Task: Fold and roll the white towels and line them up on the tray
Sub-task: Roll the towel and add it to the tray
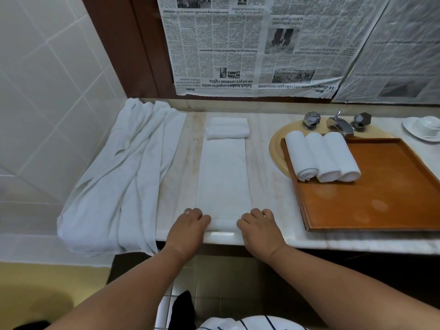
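Two hands, left hand and right hand, fingers curled onto the near end of the folded towel strip, flat left of the tray. Looks like rolling just starting. Calls next for tight, even rolling, then placement beside three rolled towels on the tray.

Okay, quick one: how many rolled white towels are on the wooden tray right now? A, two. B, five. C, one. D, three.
D: three rolled towels lie side by side at the tray's far left corner, while the left hand and right hand grip the near end of a folded towel on the counter.
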